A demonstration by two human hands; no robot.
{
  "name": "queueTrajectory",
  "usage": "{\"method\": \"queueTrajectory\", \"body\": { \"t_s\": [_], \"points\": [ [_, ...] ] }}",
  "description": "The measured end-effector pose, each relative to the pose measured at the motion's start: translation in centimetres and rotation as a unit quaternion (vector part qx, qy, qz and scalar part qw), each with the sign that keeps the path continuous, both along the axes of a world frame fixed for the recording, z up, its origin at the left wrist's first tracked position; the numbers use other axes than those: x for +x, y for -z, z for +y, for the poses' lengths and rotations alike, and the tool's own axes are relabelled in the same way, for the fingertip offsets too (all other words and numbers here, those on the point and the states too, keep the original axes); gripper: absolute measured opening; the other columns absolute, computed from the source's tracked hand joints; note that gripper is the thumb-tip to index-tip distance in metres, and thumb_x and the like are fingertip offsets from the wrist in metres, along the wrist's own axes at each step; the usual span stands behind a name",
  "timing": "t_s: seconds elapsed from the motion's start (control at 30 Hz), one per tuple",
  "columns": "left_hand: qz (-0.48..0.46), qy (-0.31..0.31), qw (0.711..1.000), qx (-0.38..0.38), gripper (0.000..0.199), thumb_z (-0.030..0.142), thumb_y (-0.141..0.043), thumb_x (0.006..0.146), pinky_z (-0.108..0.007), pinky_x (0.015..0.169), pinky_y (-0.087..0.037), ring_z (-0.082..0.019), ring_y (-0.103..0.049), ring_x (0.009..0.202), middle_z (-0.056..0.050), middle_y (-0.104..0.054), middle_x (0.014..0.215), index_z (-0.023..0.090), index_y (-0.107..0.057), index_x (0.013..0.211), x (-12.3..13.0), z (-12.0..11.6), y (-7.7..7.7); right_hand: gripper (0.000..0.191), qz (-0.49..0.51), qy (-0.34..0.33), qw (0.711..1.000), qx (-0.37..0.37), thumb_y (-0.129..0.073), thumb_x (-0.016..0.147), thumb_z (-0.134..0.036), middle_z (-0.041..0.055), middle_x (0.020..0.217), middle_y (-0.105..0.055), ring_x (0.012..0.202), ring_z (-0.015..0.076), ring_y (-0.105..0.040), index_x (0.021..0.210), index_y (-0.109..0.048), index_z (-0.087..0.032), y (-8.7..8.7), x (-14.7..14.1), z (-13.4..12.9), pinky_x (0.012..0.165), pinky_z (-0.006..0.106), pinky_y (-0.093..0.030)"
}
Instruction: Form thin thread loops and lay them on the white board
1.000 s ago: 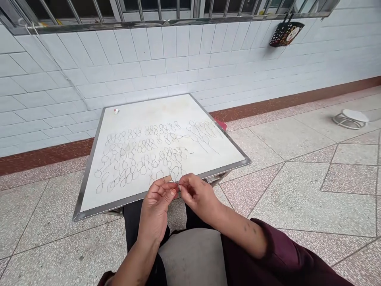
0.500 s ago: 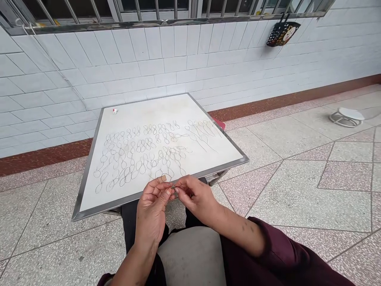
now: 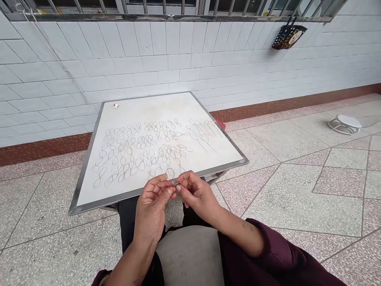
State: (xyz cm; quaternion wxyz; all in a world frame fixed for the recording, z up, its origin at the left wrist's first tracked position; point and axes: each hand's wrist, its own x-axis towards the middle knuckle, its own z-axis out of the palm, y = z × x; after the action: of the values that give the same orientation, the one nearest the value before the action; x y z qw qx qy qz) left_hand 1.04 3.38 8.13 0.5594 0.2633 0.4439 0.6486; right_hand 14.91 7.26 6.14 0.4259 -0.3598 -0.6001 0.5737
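Note:
Both hands meet just past the near edge of a white table [image 3: 154, 105] with a metal rim. My left hand [image 3: 155, 198] pinches a thin wire loop [image 3: 170, 173] between thumb and fingers; a tan bandage wraps one fingertip. Beside it, my right hand [image 3: 195, 192] is closed on the same wire, where a small greenish piece shows between the fingertips. Rows of thin twisted wire loops [image 3: 145, 142] lie across the middle of the table. Longer wires with a loop at one end [image 3: 202, 131] lie at the right.
A small white and red object [image 3: 116, 106] sits at the table's far left corner. Beyond is a tiled wall [image 3: 143, 71] with a barred window and a hanging dark bag [image 3: 288, 36]. A round white stool [image 3: 345, 124] stands on the floor at the right.
The view has shifted slightly. My right fingertips have moved a little up and right from the left ones, and more of the small piece between them shows.

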Motion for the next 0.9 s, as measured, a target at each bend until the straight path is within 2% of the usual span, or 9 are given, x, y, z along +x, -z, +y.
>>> {"method": "queueTrajectory", "body": {
  "t_s": [0.23, 0.43, 0.67, 0.9],
  "points": [
    [-0.009, 0.019, 1.0, 0.01, 0.024, 0.025, -0.081, 0.077, -0.026, 0.075, -0.053, -0.014, -0.065, 0.082, -0.004, -0.072, 0.091, 0.019, -0.072, 0.098, -0.1, 0.1, 0.2, 0.016, 0.03, -0.019, 0.999, -0.028, -0.061, 0.092, -0.036, -0.0048, 0.07, -0.059, 0.046, 0.006, -0.047, 0.091, -0.056, -0.021, 0.1, -0.1, 0.2, 0.044, 0.018, -0.042],
    [0.026, 0.027, 0.999, -0.003, 0.028, 0.024, -0.08, 0.077, -0.025, 0.075, -0.052, -0.015, -0.064, 0.086, -0.003, -0.071, 0.09, 0.018, -0.07, 0.103, -0.1, 0.1, 0.0, 0.015, 0.002, -0.004, 1.0, -0.003, -0.061, 0.093, -0.035, -0.0044, 0.071, -0.058, 0.048, 0.0064, -0.046, 0.093, -0.055, -0.021, 0.7, -0.2, 0.2, 0.044, 0.018, -0.042],
    [0.061, 0.008, 0.998, -0.017, 0.028, 0.027, -0.079, 0.077, -0.025, 0.069, -0.051, -0.014, -0.062, 0.077, -0.001, -0.068, 0.085, 0.019, -0.069, 0.102, -0.3, 0.4, 0.8, 0.01, -0.029, -0.005, 0.999, 0.021, -0.059, 0.093, -0.029, -0.004, 0.071, -0.057, 0.05, 0.0072, -0.045, 0.089, -0.054, -0.021, 1.1, -0.5, 0.2, 0.046, 0.019, -0.039],
    [0.116, 0.008, 0.993, -0.015, 0.034, 0.028, -0.077, 0.079, -0.024, 0.068, -0.049, -0.01, -0.056, 0.066, 0.003, -0.064, 0.078, 0.02, -0.066, 0.11, -0.7, 0.4, 1.0, 0.011, -0.035, 0.0, 0.998, 0.061, -0.063, 0.091, -0.03, -0.0019, 0.073, -0.056, 0.066, 0.0118, -0.05, 0.087, -0.059, -0.02, 1.5, -0.4, 0.7, 0.057, 0.023, -0.038]
  ]
}}
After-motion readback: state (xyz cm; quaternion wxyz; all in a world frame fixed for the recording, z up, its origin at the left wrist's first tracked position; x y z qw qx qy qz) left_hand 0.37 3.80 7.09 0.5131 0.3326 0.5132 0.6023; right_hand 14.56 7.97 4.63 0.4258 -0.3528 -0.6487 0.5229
